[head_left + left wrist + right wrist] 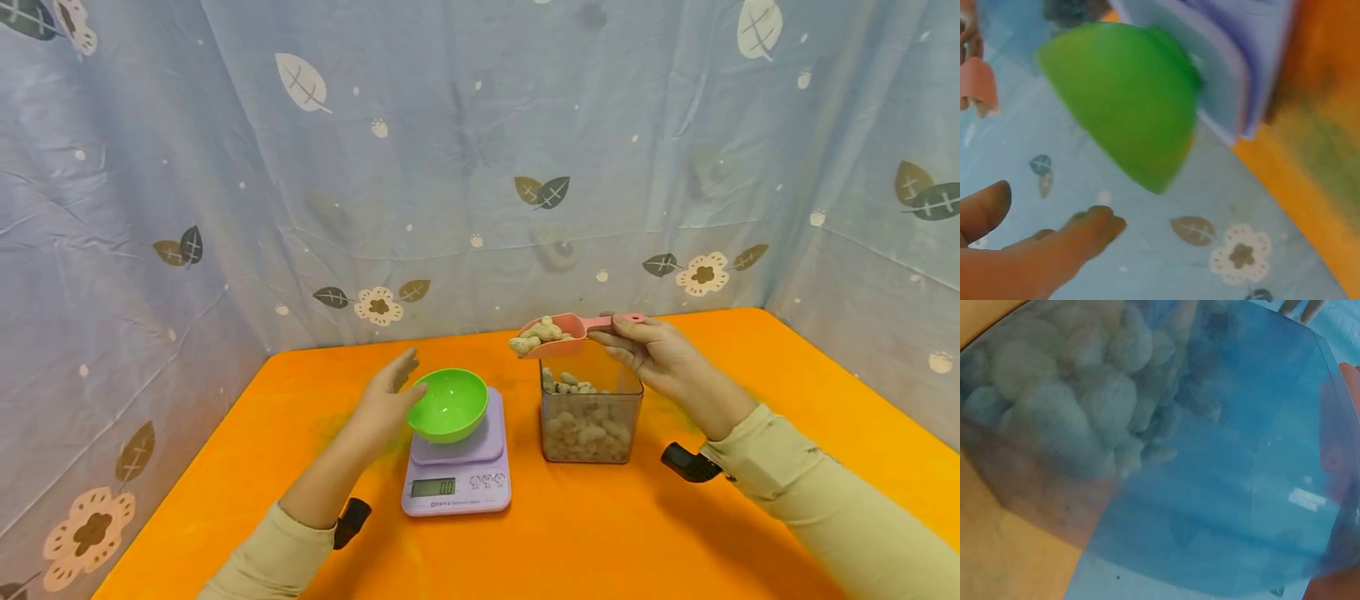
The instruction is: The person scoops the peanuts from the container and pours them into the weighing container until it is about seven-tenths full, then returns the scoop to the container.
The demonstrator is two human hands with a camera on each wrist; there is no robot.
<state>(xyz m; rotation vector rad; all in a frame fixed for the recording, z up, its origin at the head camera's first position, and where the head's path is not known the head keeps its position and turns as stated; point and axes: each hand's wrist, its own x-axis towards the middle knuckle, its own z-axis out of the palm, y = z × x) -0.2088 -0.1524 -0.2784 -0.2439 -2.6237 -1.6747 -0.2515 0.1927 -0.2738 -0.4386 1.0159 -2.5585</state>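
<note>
My right hand (643, 343) pinches the handle of a pink scoop (564, 331) heaped with peanuts (538, 335), held above a clear plastic container (592, 417) about half full of peanuts (1079, 394). A green bowl (448, 404) sits on a lilac kitchen scale (457, 467) to the left of the container. My left hand (390, 392) is open beside the bowl's left rim, fingers straight; whether it touches the bowl I cannot tell. In the left wrist view the green bowl (1125, 100) and scale (1229, 69) fill the frame, with my fingers (1085, 234) below.
Everything stands on an orange table (675, 533). A blue cloth with leaf and flower prints (480, 167) hangs close behind and at both sides. The scale's display (432, 487) faces me.
</note>
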